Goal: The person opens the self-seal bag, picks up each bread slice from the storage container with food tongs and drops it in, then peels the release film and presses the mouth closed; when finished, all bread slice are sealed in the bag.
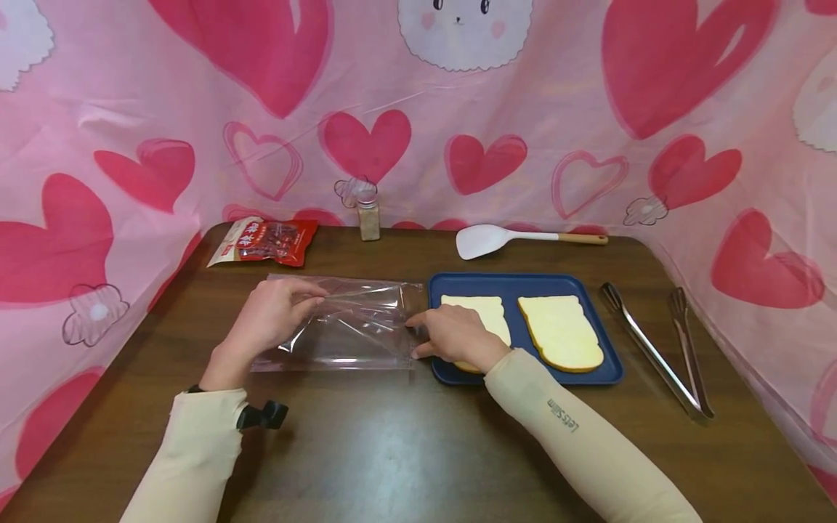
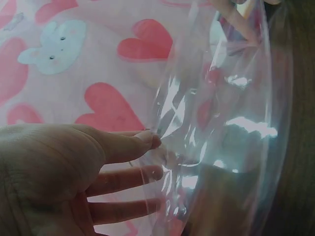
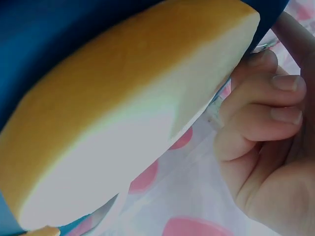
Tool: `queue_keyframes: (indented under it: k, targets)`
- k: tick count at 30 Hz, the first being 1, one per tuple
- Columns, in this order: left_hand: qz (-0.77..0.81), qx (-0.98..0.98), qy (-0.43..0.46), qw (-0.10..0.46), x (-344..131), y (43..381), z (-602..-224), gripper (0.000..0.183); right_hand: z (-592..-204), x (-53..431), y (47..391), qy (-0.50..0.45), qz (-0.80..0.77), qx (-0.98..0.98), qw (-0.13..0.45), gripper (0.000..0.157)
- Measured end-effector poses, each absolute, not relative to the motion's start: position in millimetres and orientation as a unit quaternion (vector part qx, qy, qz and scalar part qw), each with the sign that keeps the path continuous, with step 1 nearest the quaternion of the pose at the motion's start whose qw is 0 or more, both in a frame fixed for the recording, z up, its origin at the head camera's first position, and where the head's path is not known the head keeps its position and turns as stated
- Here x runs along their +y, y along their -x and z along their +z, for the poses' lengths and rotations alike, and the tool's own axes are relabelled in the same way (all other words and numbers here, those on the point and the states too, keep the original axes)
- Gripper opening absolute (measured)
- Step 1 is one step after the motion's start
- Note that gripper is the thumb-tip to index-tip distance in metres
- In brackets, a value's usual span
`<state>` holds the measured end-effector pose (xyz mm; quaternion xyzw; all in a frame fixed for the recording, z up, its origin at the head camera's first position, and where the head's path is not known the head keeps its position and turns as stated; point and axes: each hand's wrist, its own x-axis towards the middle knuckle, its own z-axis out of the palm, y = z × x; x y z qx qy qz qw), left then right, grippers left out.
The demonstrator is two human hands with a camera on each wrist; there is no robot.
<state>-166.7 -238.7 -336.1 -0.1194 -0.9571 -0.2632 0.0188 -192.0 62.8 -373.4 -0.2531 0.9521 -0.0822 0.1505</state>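
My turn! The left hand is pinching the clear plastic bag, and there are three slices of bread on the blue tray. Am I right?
Not quite: the head view shows two slices of bread, not three, on the blue tray. The left hand is pinching the clear plastic bag, just as you said.

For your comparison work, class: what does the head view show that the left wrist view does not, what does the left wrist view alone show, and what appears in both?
Only the head view: the tongs, the white spatula and the small jar.

Only the left wrist view: the palm side of the left hand, with gaps between its fingers.

Both: that hand pinching the clear plastic, part of the right hand, the heart-patterned cloth and the brown table.
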Motion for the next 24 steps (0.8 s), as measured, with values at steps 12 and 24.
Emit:
queue_keyframes:
  k: [12, 24]
  targets:
    - [-0.263, -0.959, 0.105, 0.016, -236.1, 168.8, -347.4, 0.027, -354.0, 106.1, 174.3, 0.236, -0.148, 0.959, 0.046, 0.054]
    - [-0.285, -0.955, 0.083, -0.016, -234.5, 170.6, -352.9, 0.028, -354.8, 294.7, 156.1, 0.032, -0.148, 0.988, -0.025, 0.069]
